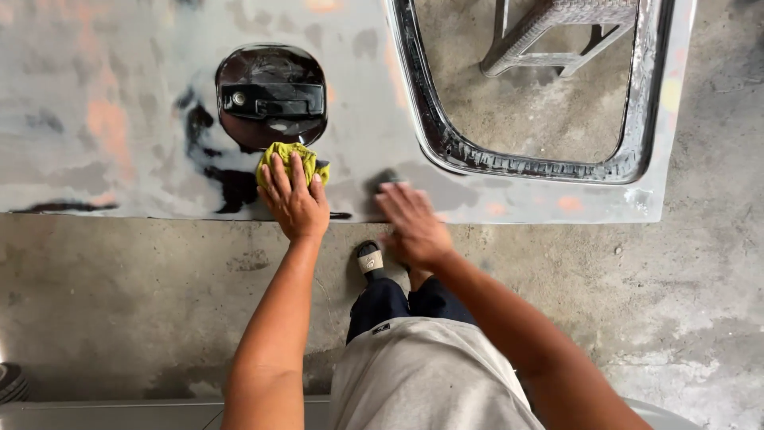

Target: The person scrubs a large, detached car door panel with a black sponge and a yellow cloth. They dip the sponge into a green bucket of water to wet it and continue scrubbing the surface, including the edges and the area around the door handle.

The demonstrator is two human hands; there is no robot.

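Fingers of the left hand (293, 199) are spread flat, pressing a yellow-green cloth (288, 156) onto the grey sanded panel (119, 111), touching the black door-handle recess (270, 95) at its 6 o'clock. Right hand (411, 225) is blurred, fingers extended flat on the panel near its lower edge, gripping nothing. Chrome-trimmed window opening (446, 143) at 2 o'clock. Bare concrete floor (135, 295) below the edge; sandalled foot (369, 259) close under it.

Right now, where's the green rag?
Head view, left of centre: the green rag lies on the grey panel under the left hand, just below the black handle recess.
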